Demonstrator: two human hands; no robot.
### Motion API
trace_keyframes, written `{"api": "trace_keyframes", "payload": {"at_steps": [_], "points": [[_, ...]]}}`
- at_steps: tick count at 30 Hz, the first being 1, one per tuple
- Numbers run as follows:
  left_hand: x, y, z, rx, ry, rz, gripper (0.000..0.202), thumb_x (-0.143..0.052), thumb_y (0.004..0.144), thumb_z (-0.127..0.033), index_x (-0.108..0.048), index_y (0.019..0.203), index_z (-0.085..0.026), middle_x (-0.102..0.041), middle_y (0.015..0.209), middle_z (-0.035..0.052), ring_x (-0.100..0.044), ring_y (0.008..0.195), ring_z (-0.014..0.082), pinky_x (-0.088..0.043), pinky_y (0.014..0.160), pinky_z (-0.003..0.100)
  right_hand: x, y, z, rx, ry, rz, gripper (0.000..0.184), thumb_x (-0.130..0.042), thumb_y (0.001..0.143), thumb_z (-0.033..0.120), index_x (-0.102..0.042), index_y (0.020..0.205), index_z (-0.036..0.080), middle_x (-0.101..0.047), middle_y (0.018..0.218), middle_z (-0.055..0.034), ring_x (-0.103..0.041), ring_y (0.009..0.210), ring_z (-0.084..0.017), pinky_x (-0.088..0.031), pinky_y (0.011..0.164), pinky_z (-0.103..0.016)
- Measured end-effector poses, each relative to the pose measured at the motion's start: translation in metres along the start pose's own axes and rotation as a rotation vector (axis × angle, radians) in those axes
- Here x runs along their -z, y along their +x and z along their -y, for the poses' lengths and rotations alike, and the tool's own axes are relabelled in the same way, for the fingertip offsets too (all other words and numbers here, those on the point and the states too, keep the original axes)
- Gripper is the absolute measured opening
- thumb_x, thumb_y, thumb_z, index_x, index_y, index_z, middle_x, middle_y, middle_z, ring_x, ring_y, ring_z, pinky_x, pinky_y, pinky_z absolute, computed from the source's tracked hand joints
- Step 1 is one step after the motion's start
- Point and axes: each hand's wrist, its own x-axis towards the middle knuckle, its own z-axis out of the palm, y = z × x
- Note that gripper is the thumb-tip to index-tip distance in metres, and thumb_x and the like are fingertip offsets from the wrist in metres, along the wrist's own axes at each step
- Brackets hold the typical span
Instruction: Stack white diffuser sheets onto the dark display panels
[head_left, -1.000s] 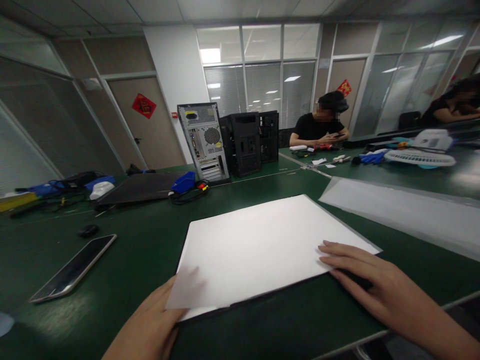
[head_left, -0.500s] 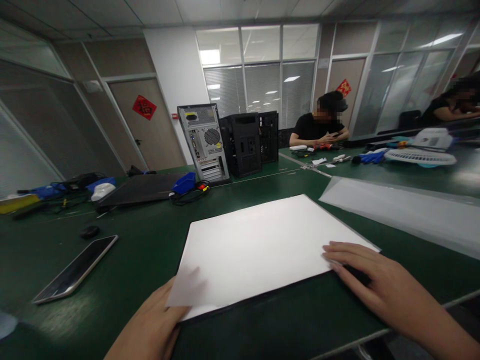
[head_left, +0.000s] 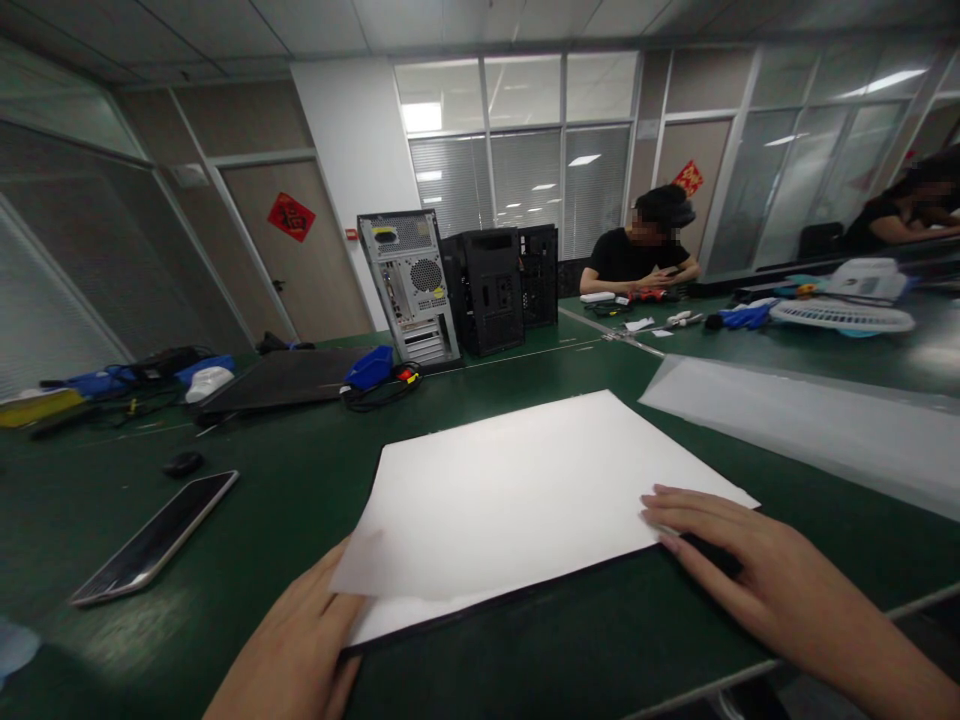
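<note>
A large white sheet [head_left: 525,490] lies on a thin dark panel on the green table [head_left: 315,470]. My left hand [head_left: 300,640] is at the sheet's near left corner. That corner is lifted and its fingers are tucked under it, hidden by the paper. My right hand [head_left: 735,560] rests at the near right corner. Its fingers lie flat and stretched out on the sheet's edge, holding nothing.
A phone [head_left: 154,540] lies at the left, with a small black item [head_left: 182,463] beyond it. A translucent sheet [head_left: 810,425] lies to the right. Three computer towers [head_left: 465,285] and a dark flat panel [head_left: 277,378] stand behind. People sit at the far tables.
The sheet's near left corner has risen a little over my left hand. My right hand has barely shifted.
</note>
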Motion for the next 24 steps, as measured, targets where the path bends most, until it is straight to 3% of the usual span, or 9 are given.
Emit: {"api": "trace_keyframes", "payload": {"at_steps": [9,14,24], "points": [[-0.0099,-0.0104,-0.0005,0.275,0.006,0.058,0.065,-0.053,0.074,-0.023,-0.047,0.137,-0.007,-0.053,0.145,0.0246,-0.052,0.133,0.0361,-0.044,0.109,0.053,0.0008,0.0000,-0.0008,0.007,-0.004,0.001,0.032,-0.051,0.097,0.038,-0.067,0.124,0.031,-0.065,0.129,0.0000,-0.062,0.119,-0.023,-0.053,0.102,-0.047],[-0.0079,-0.0079,-0.0032,0.328,-0.026,0.076,0.081,-0.052,0.076,-0.025,-0.030,0.151,-0.008,-0.048,0.151,0.0224,-0.051,0.134,0.0339,-0.043,0.110,0.052,0.0016,-0.0001,-0.0004,-0.009,-0.002,-0.007,0.033,-0.050,0.097,0.038,-0.066,0.126,0.033,-0.066,0.128,0.0010,-0.063,0.117,-0.023,-0.055,0.099,-0.047],[-0.0033,-0.0074,0.0031,0.384,-0.090,0.100,0.080,-0.060,0.075,-0.029,-0.039,0.152,-0.019,-0.054,0.149,0.0120,-0.057,0.128,0.0333,-0.048,0.105,0.049,0.0009,-0.0003,-0.0012,-0.024,0.041,0.000,0.031,-0.052,0.097,0.037,-0.067,0.124,0.033,-0.066,0.127,0.0016,-0.062,0.118,-0.022,-0.054,0.102,-0.046]]}}
